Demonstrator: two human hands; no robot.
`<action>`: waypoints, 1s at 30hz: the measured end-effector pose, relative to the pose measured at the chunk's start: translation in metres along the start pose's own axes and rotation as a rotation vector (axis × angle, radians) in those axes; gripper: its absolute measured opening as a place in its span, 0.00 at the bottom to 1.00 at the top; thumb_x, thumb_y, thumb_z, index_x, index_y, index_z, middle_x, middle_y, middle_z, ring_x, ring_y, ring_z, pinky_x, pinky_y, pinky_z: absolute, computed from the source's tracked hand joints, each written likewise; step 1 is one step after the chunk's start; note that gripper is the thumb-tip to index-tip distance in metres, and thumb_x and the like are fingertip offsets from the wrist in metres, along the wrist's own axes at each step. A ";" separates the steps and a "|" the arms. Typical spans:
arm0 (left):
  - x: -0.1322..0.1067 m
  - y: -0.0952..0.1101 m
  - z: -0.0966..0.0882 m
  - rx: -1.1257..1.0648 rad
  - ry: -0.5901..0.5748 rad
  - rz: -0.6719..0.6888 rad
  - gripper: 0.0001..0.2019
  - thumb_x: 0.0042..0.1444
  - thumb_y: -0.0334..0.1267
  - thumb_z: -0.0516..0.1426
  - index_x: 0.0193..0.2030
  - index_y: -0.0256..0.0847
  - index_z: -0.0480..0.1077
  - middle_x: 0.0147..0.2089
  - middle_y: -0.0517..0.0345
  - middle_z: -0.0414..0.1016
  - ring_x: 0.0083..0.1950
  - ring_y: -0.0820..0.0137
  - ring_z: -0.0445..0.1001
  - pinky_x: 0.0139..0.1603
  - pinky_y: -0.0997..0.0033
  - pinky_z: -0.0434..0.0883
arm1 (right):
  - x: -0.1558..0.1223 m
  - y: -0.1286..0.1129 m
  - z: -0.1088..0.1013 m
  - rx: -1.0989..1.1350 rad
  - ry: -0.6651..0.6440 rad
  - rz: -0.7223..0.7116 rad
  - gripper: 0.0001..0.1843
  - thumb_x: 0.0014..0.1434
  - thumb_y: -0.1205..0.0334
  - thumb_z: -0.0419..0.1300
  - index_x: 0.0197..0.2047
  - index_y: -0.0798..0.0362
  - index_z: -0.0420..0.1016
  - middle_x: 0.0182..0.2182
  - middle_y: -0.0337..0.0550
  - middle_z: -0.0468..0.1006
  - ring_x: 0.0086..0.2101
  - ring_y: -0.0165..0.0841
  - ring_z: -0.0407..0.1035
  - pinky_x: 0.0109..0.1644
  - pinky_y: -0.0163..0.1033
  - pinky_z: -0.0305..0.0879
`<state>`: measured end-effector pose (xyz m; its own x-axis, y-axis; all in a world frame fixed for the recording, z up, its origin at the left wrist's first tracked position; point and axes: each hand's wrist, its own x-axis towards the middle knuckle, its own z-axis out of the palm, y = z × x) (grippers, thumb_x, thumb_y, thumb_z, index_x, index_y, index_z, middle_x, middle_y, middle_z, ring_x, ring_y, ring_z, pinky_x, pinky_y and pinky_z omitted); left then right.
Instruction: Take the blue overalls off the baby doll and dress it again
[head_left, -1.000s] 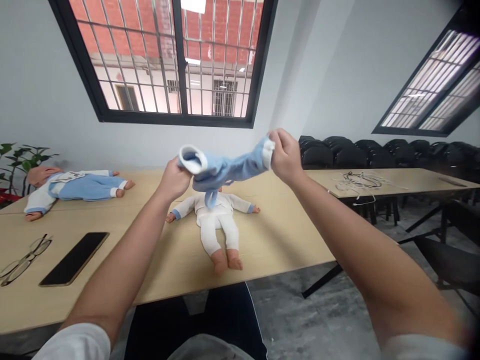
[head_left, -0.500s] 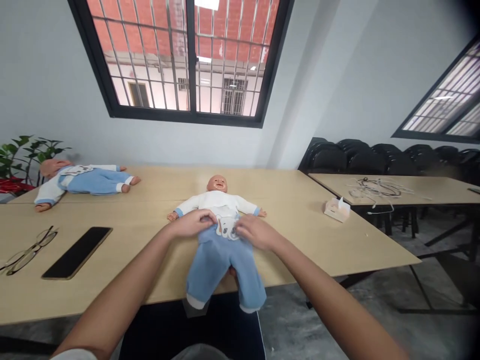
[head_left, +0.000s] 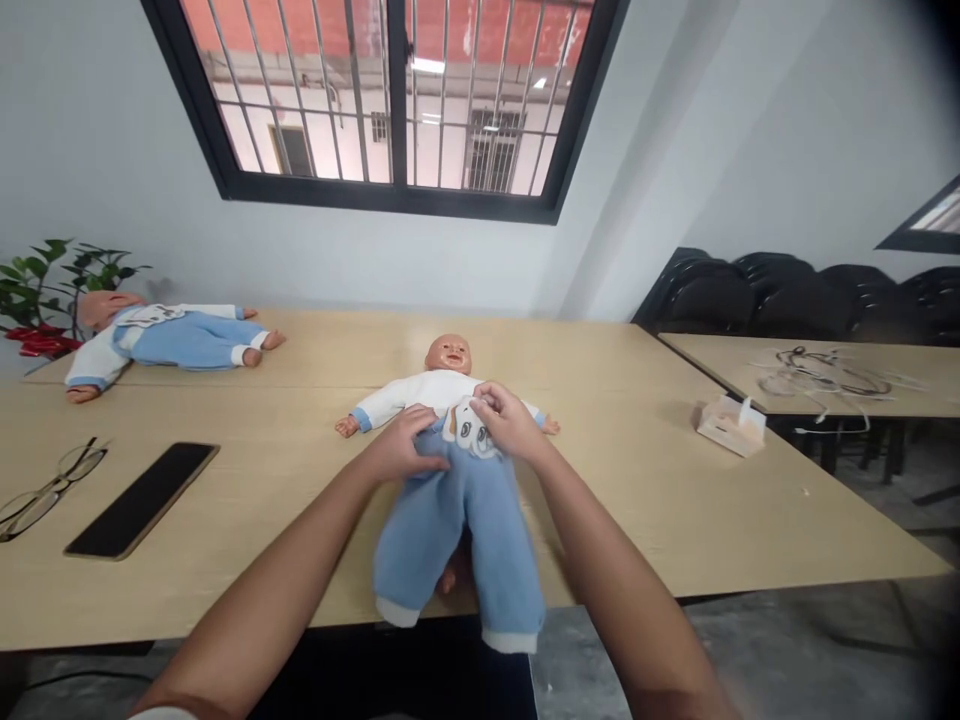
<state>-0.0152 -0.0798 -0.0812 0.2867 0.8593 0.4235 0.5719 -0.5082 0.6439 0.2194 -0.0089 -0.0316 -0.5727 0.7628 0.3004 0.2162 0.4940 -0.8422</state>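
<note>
A baby doll (head_left: 448,353) lies face up before me, in a white long-sleeved top (head_left: 386,400) with blue cuffs. Blue overalls (head_left: 431,530) with white leg cuffs cover its lower body, and their legs hang past the table edge. A white animal face with round eyes decorates the bib (head_left: 471,432). My right hand (head_left: 508,422) pinches the bib's upper right part at the doll's chest. On the other side of the waist, my left hand (head_left: 401,445) rests on the overalls, thumb spread away from its fingers. A bare doll foot (head_left: 448,580) shows between the trouser legs.
A second doll (head_left: 184,338) in similar clothes lies at the back left, near a potted plant (head_left: 37,285). Eyeglasses (head_left: 52,490) and a black phone (head_left: 142,500) are on the left. A small box (head_left: 731,425) stands right, beyond it cables (head_left: 832,372) and stacked chairs (head_left: 787,295).
My right hand has moved up toward the doll's chest with the bib's upper part. My left hand's thumb has spread downward. The bib sits higher, and the view has tilted down.
</note>
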 end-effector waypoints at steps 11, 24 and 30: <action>-0.010 0.014 0.004 -0.116 0.219 -0.192 0.16 0.67 0.52 0.52 0.47 0.42 0.71 0.44 0.55 0.79 0.48 0.61 0.75 0.52 0.63 0.70 | -0.013 -0.002 0.012 0.052 -0.392 0.042 0.22 0.55 0.58 0.68 0.53 0.50 0.75 0.45 0.41 0.78 0.44 0.38 0.69 0.51 0.43 0.66; -0.013 0.018 0.000 -0.212 -0.019 -0.186 0.22 0.66 0.59 0.53 0.47 0.42 0.73 0.45 0.54 0.78 0.48 0.61 0.74 0.51 0.63 0.71 | -0.027 0.008 0.015 0.832 -0.352 0.292 0.31 0.48 0.51 0.74 0.55 0.51 0.78 0.49 0.47 0.81 0.46 0.39 0.75 0.52 0.42 0.71; -0.015 0.018 0.006 -0.607 0.076 -0.285 0.27 0.65 0.64 0.53 0.51 0.41 0.71 0.45 0.51 0.78 0.45 0.62 0.76 0.48 0.64 0.74 | -0.027 0.005 0.008 0.593 -0.662 0.261 0.32 0.50 0.54 0.76 0.56 0.54 0.77 0.49 0.47 0.81 0.47 0.37 0.75 0.52 0.41 0.73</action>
<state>-0.0042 -0.1016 -0.0796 0.1209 0.9696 0.2130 0.0774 -0.2231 0.9717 0.2297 -0.0307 -0.0480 -0.9374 0.3352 -0.0945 0.0667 -0.0937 -0.9934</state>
